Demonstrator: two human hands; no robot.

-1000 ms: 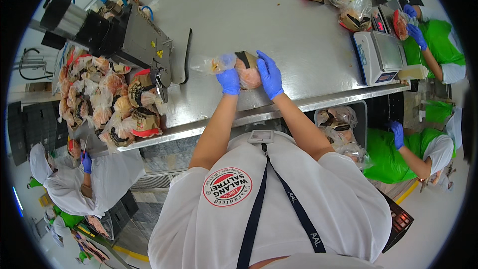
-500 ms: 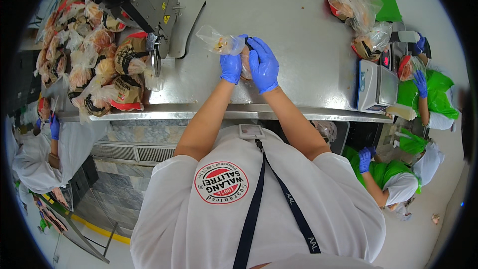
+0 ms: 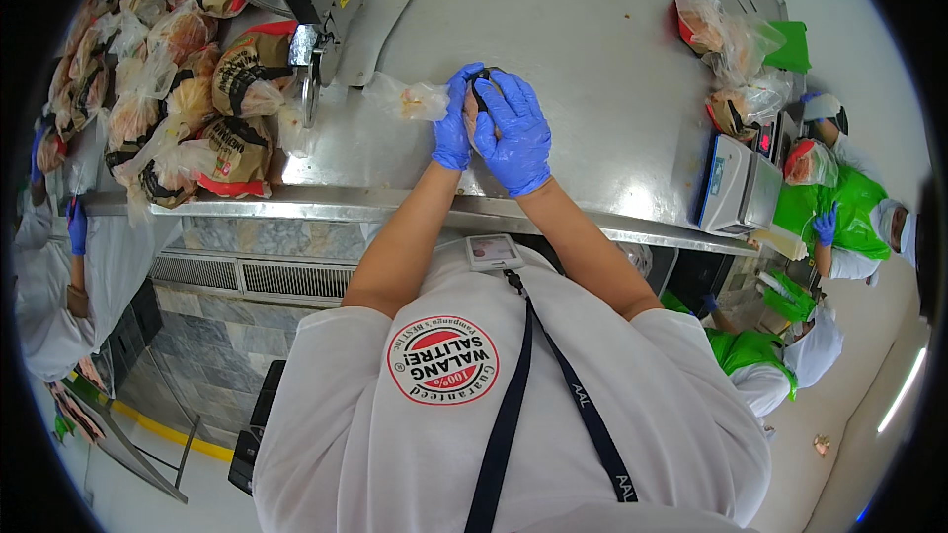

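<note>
Bag (image 3: pixel 472 111) mostly covered up, hard to see inside

Head view: so the left hand (image 3: pixel 451 126), blue-gloved, is cupped round one side of the bag, and the right hand (image 3: pixel 518 136), same glove, lies over the other side, so it's sandwiched between them. Left fingers are partly hidden behind it. All I get is a pinkish strip with a dark patch, plus the clear loose end (image 3: pixel 410 102) poking out left. Can't tell if it touches the table.

Bag-wise, the pile of bags (image 3: pixel 183 35) on the left is clear plastic with brown, black and red panels, orange-pink stuff inside, and the fisheye rim crops it. A few more bags (image 3: pixel 726 54) sit far right, beyond the white scale (image 3: pixel 726 183). The grey machine (image 3: pixel 341 5) is cut off up top.

Surface is a shiny steel table (image 3: pixel 573 20), with a vent grille (image 3: pixel 296 279) and grey tiles (image 3: pixel 217 350) below. Co-workers in green aprons (image 3: pixel 746 350) at right look small and warped
</note>
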